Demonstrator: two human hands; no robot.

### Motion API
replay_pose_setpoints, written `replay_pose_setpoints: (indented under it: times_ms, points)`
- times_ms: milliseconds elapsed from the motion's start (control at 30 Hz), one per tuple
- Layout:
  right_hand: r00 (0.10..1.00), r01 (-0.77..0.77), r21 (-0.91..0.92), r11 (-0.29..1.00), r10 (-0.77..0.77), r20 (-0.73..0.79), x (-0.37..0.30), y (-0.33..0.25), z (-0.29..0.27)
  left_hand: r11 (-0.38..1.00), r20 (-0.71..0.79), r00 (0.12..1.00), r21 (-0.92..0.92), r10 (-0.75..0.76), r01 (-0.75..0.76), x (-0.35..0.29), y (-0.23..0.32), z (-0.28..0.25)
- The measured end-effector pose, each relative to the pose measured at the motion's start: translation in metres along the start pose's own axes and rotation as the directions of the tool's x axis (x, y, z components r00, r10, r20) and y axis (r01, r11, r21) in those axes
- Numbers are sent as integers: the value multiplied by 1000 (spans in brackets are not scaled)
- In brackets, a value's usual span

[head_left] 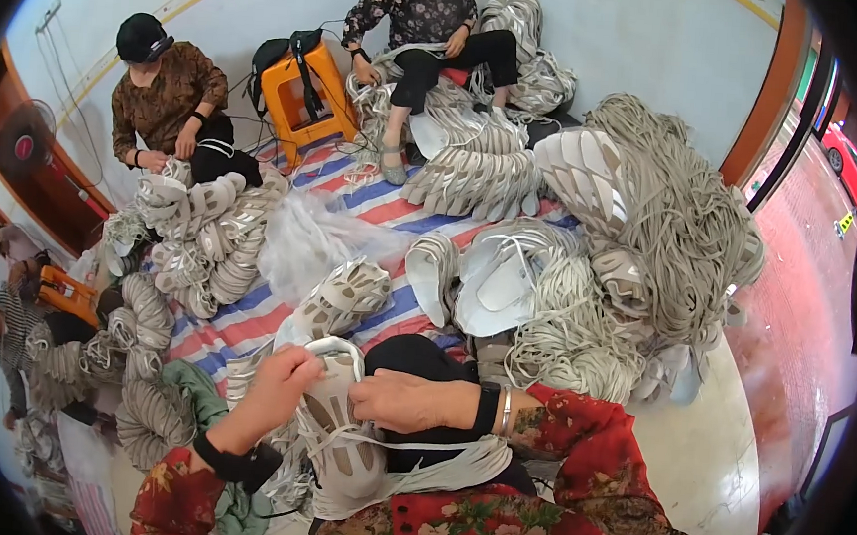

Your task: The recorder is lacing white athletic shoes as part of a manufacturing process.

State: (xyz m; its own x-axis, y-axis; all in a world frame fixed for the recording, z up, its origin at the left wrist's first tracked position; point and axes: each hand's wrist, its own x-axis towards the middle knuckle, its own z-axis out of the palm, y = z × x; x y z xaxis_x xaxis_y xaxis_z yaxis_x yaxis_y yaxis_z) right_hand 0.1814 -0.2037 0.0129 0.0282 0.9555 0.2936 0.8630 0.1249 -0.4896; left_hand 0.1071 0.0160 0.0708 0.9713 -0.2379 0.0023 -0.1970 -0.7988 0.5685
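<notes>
A beige-grey shoe upper (344, 452) with cut-out panels lies over my lap, its toe toward me. My left hand (283, 382) is closed on its far left edge, thumb and fingers pinched together. From the other side, my right hand (401, 402) pinches the upper's right edge; whether a lace is also between those fingertips I cannot make out. A pale flat lace (346, 430) crosses the upper just below my hands. More loose pale laces (464, 466) drape over my dark-clothed thigh to the right.
Stacked uppers (347, 292) lie just ahead on a striped plastic sheet (373, 202). A large heap of laces (667, 200) rises at right, beside white-lined uppers (497, 287). Clear plastic (316, 240) lies mid-sheet. Two people work opposite near an orange stool (308, 95); others sit far left.
</notes>
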Motion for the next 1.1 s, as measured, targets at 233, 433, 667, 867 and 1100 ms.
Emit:
replay_pose_setpoints:
  times_ms: [233, 433, 667, 867, 1100]
  points:
    - [1000, -2, -50, 999, 2, -5, -6, 2, 2, 682, 411, 893, 707, -182, -186, -7, 52, 4]
    - [999, -9, -80, 997, 6, -45, -6, -1, 5, 828, 507, 797, 561, -329, -15, -3, 38, 5]
    - [994, 24, -35, 999, -27, -104, -8, 5, 10, 876, 424, 883, -325, -201, 356, 1, 6, -10]
    - [998, 21, -87, 996, -26, -50, -9, 1, 6, 716, 378, 844, -457, -382, 528, 14, 27, 20]
    - [974, -11, -333, 943, -65, -215, -15, 0, 13, 939, 335, 920, 333, -204, 87, 21, 33, 38]
